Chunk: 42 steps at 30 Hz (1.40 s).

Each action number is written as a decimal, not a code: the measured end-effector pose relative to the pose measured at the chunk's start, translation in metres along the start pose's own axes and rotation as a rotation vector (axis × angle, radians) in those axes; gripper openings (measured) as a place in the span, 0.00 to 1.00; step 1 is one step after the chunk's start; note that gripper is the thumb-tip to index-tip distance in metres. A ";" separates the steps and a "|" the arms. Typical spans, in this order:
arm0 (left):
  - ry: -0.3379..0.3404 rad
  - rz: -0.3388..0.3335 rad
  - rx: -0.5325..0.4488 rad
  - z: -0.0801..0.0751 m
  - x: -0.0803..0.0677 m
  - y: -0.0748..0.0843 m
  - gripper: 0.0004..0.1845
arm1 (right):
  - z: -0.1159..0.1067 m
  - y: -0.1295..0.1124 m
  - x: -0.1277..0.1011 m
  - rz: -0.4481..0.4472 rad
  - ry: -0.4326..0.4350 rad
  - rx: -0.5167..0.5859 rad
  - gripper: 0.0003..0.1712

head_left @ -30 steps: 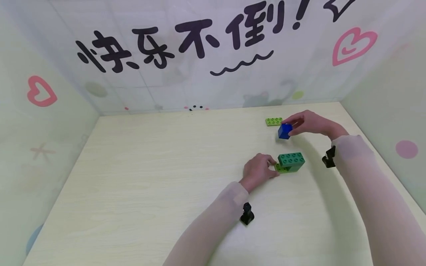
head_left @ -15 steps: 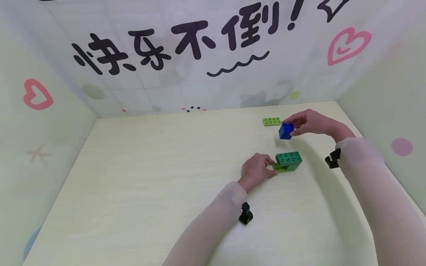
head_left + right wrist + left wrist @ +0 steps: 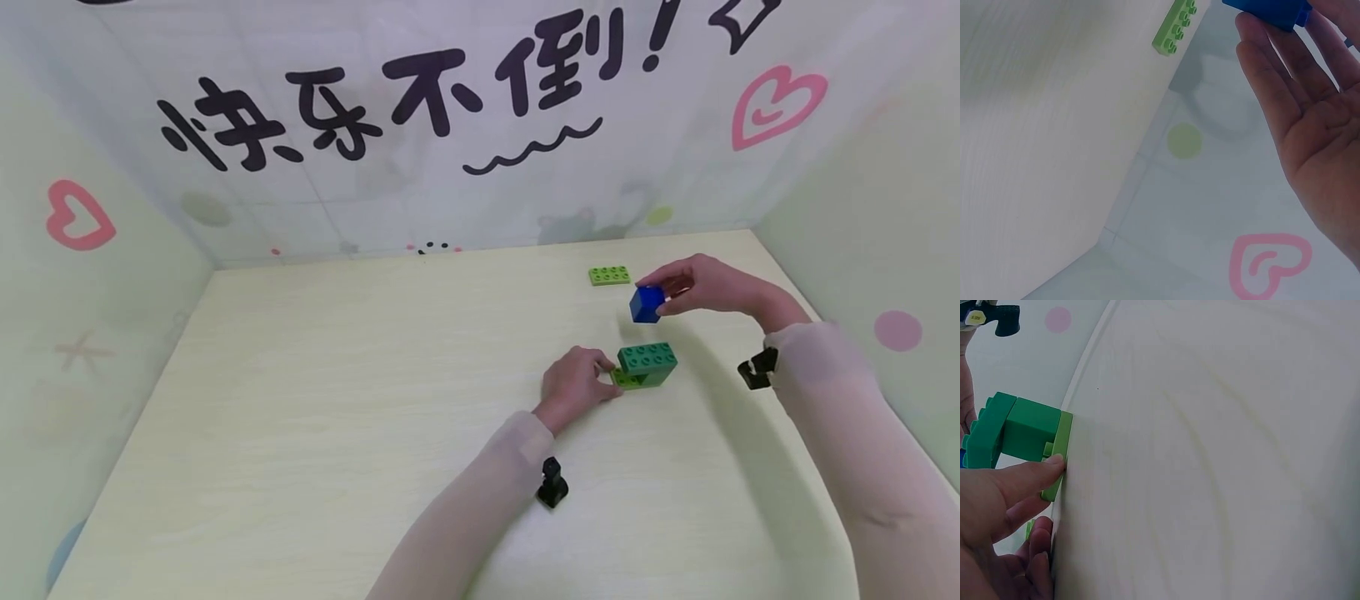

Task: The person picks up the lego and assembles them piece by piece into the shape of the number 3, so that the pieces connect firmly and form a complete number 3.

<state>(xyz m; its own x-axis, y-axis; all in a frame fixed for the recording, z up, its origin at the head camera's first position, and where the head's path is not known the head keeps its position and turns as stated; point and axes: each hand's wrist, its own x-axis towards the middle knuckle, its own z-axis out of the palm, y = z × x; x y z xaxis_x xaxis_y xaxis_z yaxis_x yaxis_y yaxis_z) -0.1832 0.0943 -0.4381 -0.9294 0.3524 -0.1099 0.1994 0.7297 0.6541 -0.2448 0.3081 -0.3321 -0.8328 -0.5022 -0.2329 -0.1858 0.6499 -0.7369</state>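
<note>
My right hand (image 3: 701, 286) pinches a small blue brick (image 3: 645, 303) in the air, above and just behind the green stack; the same blue brick (image 3: 1269, 12) shows at the fingertips in the right wrist view. A dark green brick (image 3: 647, 362) sits on a light green plate (image 3: 625, 379) on the table. My left hand (image 3: 577, 385) rests on the table with its fingertips against that light green plate (image 3: 1058, 455), under the dark green brick (image 3: 1019, 428).
A second light green flat plate (image 3: 609, 275) lies near the back wall; this plate (image 3: 1174, 27) also shows in the right wrist view. Printed walls enclose the pale wooden table (image 3: 337, 400) at the back and on both sides.
My right hand with the blue brick has drifted slightly down and toward the green stack. The left hand has stayed on the plate.
</note>
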 end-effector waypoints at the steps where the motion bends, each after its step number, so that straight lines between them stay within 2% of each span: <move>1: 0.002 0.001 -0.001 0.000 0.000 0.000 0.18 | 0.000 0.000 -0.001 -0.005 -0.003 0.002 0.28; 22: 0.007 -0.004 -0.001 -0.001 -0.002 -0.002 0.17 | 0.011 -0.007 -0.021 -0.030 -0.020 -0.045 0.26; 32: 0.005 0.002 0.011 -0.001 -0.002 -0.001 0.18 | 0.014 -0.012 -0.030 -0.093 -0.015 -0.069 0.25; 42: 0.012 0.003 0.010 -0.002 -0.001 -0.001 0.17 | 0.015 -0.011 -0.035 -0.080 -0.016 -0.071 0.25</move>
<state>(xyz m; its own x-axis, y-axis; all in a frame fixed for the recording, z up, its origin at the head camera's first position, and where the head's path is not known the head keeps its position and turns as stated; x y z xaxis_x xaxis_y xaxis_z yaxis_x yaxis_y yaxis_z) -0.1826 0.0925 -0.4370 -0.9326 0.3473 -0.0987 0.2050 0.7343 0.6471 -0.2058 0.3096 -0.3256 -0.8055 -0.5628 -0.1855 -0.2884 0.6458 -0.7069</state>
